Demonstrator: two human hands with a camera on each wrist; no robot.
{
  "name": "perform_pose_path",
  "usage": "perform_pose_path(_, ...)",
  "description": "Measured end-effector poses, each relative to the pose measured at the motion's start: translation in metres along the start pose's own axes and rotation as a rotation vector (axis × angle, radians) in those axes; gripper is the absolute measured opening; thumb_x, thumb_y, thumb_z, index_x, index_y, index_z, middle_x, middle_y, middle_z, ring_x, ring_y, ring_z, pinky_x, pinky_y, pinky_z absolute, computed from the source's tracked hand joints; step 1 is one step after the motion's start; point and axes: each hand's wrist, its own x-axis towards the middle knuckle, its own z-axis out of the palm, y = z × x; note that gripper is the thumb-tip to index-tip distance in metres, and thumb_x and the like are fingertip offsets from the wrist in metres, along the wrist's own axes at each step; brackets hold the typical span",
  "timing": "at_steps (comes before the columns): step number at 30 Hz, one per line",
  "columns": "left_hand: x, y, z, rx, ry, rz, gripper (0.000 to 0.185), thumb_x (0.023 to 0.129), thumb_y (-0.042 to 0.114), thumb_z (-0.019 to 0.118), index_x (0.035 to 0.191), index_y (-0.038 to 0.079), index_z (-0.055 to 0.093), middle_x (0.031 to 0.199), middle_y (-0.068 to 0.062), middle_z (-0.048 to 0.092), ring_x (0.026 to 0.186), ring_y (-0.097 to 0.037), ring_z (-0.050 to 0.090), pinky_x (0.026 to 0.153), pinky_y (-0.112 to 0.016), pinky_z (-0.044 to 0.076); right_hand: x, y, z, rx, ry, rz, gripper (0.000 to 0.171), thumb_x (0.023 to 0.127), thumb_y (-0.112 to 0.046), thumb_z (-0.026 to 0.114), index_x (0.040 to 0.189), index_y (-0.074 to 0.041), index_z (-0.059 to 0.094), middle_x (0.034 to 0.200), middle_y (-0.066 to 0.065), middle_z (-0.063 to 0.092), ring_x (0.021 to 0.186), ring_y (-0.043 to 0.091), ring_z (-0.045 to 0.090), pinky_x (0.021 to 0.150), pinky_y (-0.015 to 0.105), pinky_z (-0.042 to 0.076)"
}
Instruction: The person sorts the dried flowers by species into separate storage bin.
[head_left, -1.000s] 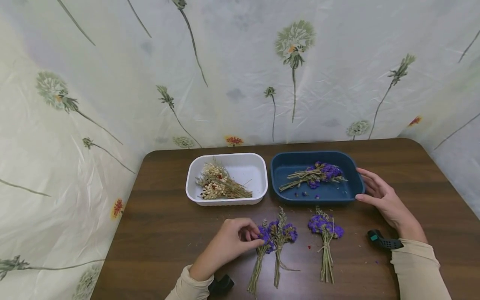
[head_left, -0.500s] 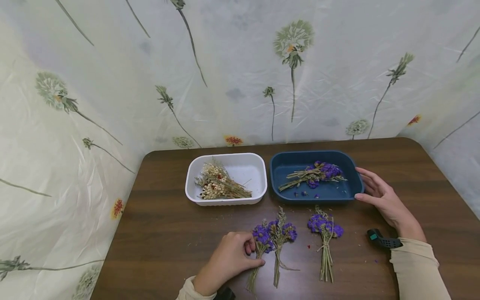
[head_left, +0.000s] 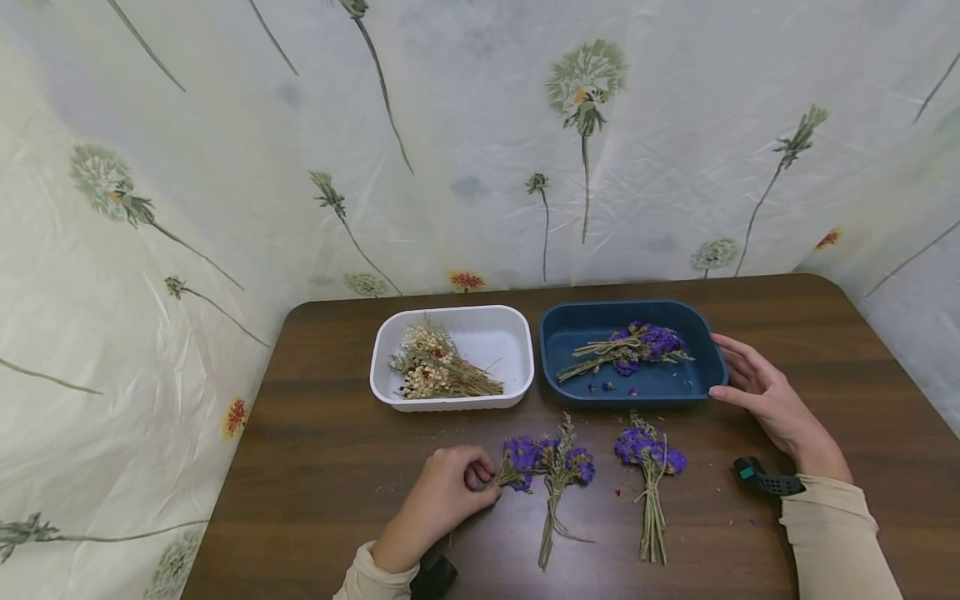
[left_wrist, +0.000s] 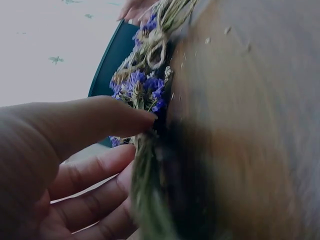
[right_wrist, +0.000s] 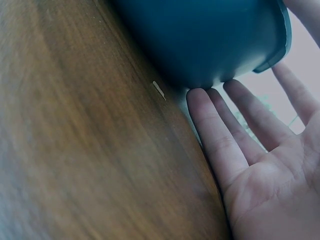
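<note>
My left hand [head_left: 442, 497] pinches a small bunch of dried purple flowers [head_left: 519, 454] by its stems between thumb and fingers. In the left wrist view its stems [left_wrist: 145, 175] pass between thumb and fingers. Its blossoms touch a second purple bunch [head_left: 555, 483] on the table. Further right lies a third bunch, tied with twine [head_left: 651, 496]. My right hand [head_left: 776, 414] rests its fingertips against the right end of a dark blue tray [head_left: 570, 329]. In the right wrist view those fingers [right_wrist: 215, 135] are nearly straight against the tray's outer wall.
Several purple bunches [head_left: 648, 342] and loose petals lie in the blue tray. Left of it stands a white tray [head_left: 502, 333] with cream dried flowers [head_left: 435, 367]. Crumbs dot the brown table [head_left: 300, 467]. A floral-printed sheet [head_left: 465, 150] hangs behind.
My left hand has moved down to the stems of the leftmost bunch, gripped them and swung them left, tilting the bunch. The neighbouring bunch has shifted slightly. My right hand stays at the tray.
</note>
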Motion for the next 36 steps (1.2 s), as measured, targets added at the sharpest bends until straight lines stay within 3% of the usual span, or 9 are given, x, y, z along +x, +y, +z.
perform_pose_path(6,0.003,-0.009,-0.011,0.006,0.053,-0.005,0.009,0.083,0.011,0.083,0.088,0.015,0.076,0.081,0.004,0.074,0.072,-0.005,0.063,0.068,-0.019,0.051,-0.001,-0.001,0.000,0.016,-0.004,-0.011,0.076,0.100,0.002,0.061,0.165,-0.019,0.027,0.163,-0.001,0.035,0.126,-0.014,0.044,0.093,0.004,0.045)
perform_pose_path(14,0.006,-0.018,-0.012,-0.050,0.026,-0.026,0.009,0.085,0.015,0.084,0.092,0.019,0.079,0.086,0.008,0.077,0.077,-0.004,0.064,0.077,-0.022,0.049,-0.002,-0.001,0.000,0.007,-0.014,-0.011,0.076,0.101,0.001,0.061,0.165,-0.021,0.026,0.164,-0.003,0.033,0.127,-0.014,0.042,0.093,0.003,0.043)
perform_pose_path(29,0.007,-0.021,-0.012,-0.167,0.082,-0.003,0.009,0.085,0.014,0.084,0.087,0.020,0.078,0.082,0.008,0.074,0.075,-0.001,0.059,0.071,-0.021,0.051,-0.001,-0.001,0.000,0.034,-0.006,-0.009,0.075,0.101,0.002,0.061,0.165,-0.019,0.027,0.162,-0.002,0.036,0.126,-0.015,0.045,0.093,0.005,0.046)
perform_pose_path(36,0.006,-0.017,-0.013,-0.221,0.148,-0.011,0.013,0.083,0.011,0.085,0.085,0.021,0.077,0.079,0.008,0.072,0.072,-0.003,0.059,0.068,-0.021,0.051,-0.001,-0.001,0.001,0.037,-0.007,-0.014,0.075,0.100,0.002,0.061,0.164,-0.018,0.027,0.161,-0.003,0.036,0.126,-0.015,0.044,0.093,0.004,0.046)
